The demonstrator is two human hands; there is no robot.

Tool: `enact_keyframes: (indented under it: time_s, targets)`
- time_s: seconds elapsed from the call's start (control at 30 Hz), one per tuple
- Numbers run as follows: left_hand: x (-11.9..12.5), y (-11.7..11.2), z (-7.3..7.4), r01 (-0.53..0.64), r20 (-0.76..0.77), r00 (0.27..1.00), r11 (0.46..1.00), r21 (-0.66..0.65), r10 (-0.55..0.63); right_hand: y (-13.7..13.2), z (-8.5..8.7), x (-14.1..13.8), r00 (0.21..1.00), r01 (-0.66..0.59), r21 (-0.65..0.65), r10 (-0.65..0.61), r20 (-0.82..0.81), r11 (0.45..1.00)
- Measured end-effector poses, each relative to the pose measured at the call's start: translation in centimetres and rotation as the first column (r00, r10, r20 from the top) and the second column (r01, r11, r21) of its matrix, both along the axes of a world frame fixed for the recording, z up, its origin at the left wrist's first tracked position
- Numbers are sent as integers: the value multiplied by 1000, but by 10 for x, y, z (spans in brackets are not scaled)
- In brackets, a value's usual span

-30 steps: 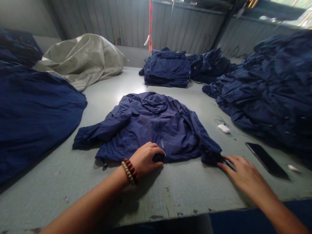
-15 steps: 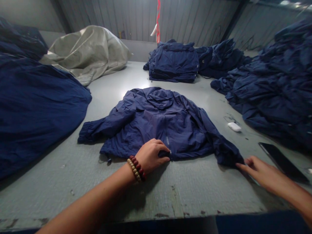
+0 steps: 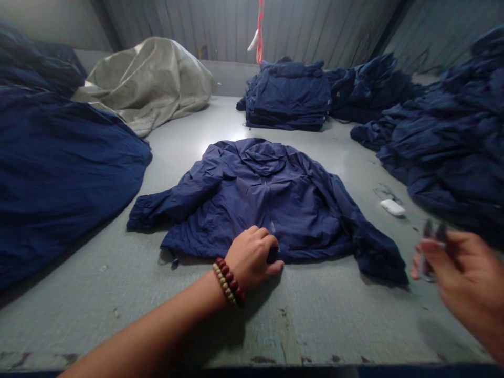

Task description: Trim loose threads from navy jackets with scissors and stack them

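A navy zip jacket [image 3: 252, 199] lies spread on the table, its sleeves angled out to both sides. At the middle of its bottom hem, beside the zip, my left hand [image 3: 254, 257] is closed with dark fabric between thumb and curled fingers. Beaded bracelets [image 3: 229, 281] circle that wrist. Off the end of the right-hand sleeve [image 3: 380, 252], and apart from it, my right hand [image 3: 464, 273] is raised, closed around small thread snips [image 3: 429, 252]. The dark tips of the snips point upward and look blurred.
Dark blue garments are heaped at right [image 3: 452, 142] and draped at left [image 3: 66, 178]. A folded garment stack [image 3: 289, 97] stands at the back, near a crumpled beige sheet [image 3: 157, 84]. A white case [image 3: 392, 207] lies on the pale table [image 3: 189, 310]. A red cord [image 3: 260, 31] hangs behind.
My right hand has left the sleeve end, rising and moving right, and the snips now show in it. My left hand stays at the hem. The phone at right no longer shows.
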State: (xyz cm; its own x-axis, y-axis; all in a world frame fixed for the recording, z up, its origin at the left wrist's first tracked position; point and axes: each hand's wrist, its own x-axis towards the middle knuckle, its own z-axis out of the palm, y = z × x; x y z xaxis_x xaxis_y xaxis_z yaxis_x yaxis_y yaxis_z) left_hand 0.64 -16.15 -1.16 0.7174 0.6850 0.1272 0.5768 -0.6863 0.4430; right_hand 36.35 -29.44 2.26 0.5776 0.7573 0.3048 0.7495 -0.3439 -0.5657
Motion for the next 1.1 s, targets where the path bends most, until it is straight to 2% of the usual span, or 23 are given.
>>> enact_keyframes:
  time_s: [0.03, 0.1, 0.2, 0.27, 0.33, 0.37, 0.43, 0.53, 0.63, 0.73, 0.83, 0.93, 1.1]
  targets:
    - [1, -1, 0, -20, -1, 1000, 1000, -12, 20, 15, 8, -28, 989, -95, 61, 101, -111, 994]
    - [2, -1, -1, -54, 11, 998, 998, -35, 55, 44, 18, -74, 922, -287, 92, 301, -243, 953]
    - [3, 1, -2, -79, 78, 993, 993, -87, 86, 87, 15, -116, 718, -544, 150, 550, -426, 826]
    - [2, 5, -2, -93, 164, 979, 985, -146, 117, 109, 3, -129, 558, -604, 205, 592, -582, 770]
    - [1, 9, -3, -103, 263, 951, 970, -222, 161, 124, -13, -135, 474, -584, 225, 553, -685, 780]
    - [0, 11, -3, -102, 310, 933, 960, -260, 183, 128, -20, -136, 479, -562, 215, 526, -702, 798]
    - [1, 14, -4, -99, 389, 892, 940, -326, 229, 131, -29, -138, 542, -521, 182, 487, -685, 834]
    - [2, 16, -5, -102, 443, 849, 912, -397, 288, 125, -31, -138, 616, -491, 160, 471, -631, 856]
    - [3, 16, -3, -101, 445, 833, 881, -462, 329, 116, -24, -136, 691, -513, 146, 507, -515, 846]
    - [4, 15, 0, -108, 444, 816, 852, -512, 370, 111, -16, -131, 747, -588, 107, 589, -307, 802]
    - [4, 15, 4, -106, 439, 800, 816, -568, 410, 108, -13, -126, 720, -668, 58, 664, -201, 742]
    - [5, 14, 6, -91, 443, 787, 789, -607, 431, 105, -12, -124, 683, -714, -10, 693, -231, 700]
    - [3, 14, 6, -83, 457, 784, 801, -593, 419, 101, -8, -124, 611, -786, -78, 749, -257, 614]
